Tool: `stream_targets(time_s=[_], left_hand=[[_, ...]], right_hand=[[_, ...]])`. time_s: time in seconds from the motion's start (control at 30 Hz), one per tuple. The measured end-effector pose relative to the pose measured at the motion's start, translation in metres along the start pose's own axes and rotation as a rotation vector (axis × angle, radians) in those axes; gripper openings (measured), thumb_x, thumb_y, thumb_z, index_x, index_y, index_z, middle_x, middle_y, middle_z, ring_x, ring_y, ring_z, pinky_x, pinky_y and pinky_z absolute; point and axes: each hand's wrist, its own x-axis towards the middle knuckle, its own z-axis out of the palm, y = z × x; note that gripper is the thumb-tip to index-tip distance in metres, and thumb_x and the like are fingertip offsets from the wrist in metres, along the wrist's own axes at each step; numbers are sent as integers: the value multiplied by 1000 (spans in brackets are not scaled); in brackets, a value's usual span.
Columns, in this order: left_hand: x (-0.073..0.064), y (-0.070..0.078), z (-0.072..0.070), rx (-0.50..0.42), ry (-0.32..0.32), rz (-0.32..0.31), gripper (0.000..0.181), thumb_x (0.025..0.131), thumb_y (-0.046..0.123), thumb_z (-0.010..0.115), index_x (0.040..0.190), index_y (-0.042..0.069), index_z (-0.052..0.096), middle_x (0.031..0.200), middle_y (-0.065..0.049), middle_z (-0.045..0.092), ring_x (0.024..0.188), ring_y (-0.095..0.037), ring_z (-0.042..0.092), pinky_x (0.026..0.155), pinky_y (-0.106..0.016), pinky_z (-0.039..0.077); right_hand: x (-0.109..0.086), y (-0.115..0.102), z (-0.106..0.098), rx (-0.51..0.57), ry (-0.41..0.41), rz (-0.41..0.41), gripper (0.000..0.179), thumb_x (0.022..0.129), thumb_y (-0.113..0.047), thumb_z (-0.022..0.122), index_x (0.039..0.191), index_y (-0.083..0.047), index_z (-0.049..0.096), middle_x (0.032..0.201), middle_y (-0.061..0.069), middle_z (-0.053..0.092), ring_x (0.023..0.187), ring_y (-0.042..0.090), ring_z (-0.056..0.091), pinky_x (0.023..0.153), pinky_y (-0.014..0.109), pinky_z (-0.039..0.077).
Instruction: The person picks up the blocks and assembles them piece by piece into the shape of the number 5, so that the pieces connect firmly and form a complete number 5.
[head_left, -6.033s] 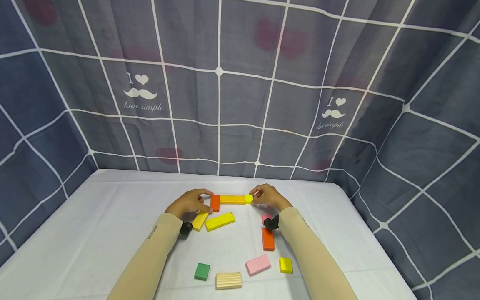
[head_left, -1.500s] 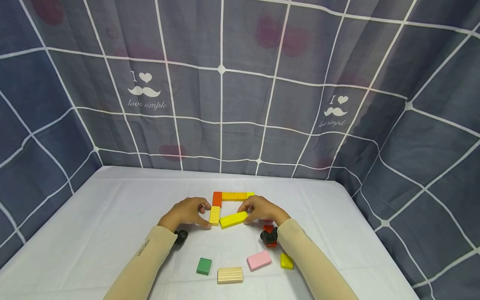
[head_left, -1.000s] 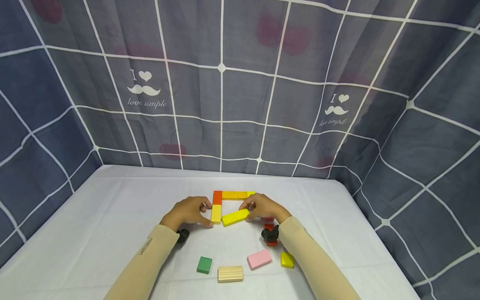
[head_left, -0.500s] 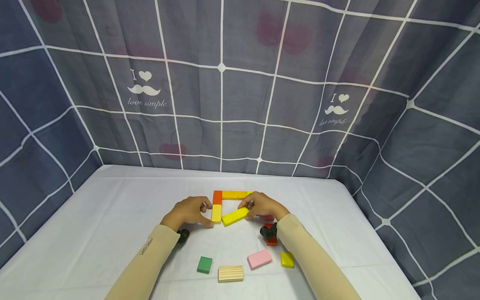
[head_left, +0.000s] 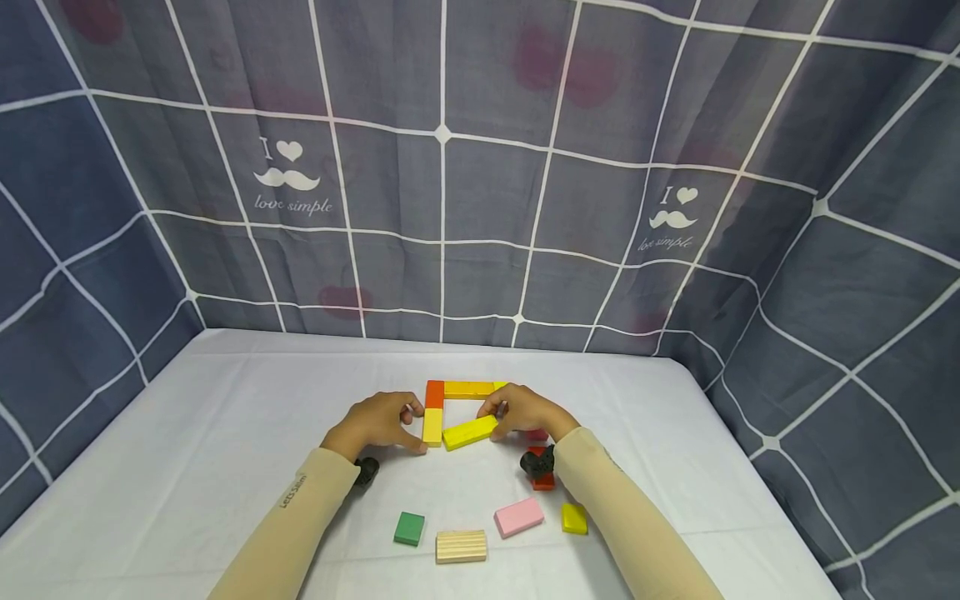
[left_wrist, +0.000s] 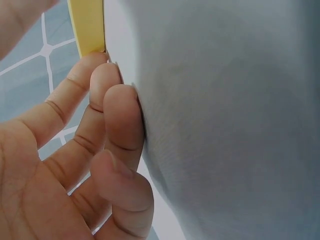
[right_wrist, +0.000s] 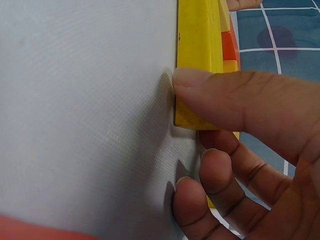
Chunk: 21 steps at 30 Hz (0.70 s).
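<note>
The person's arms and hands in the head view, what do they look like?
The left sleeve and right sleeve are long and beige, the left one bearing small dark lettering. A black wrist camera sits at each wrist. The left hand and right hand are ungloved.

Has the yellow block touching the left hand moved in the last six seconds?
Yes. The yellow block has shifted right relative to the green block, straightening into line with the orange block.

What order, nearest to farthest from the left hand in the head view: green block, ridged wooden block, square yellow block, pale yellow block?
1. Pale yellow block, beside the left hand.
2. Green block, nearer the person.
3. Ridged wooden block, right of green.
4. Square yellow block, farther right.
</note>
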Motion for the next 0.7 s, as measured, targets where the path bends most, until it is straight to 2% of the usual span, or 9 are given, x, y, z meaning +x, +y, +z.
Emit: stream_targets(time_s=[0.7], left_hand=[[-2,2,-1,0,-5,-4,51,75,31,101,114,16,72,95,3,62,85,-18,55,77,-38,44]], right_hand=[[-2,-2,-1,5,-2,5,28,85,1,89,108,-13,82,99,-5,68,92,16,53,84,30,47]])
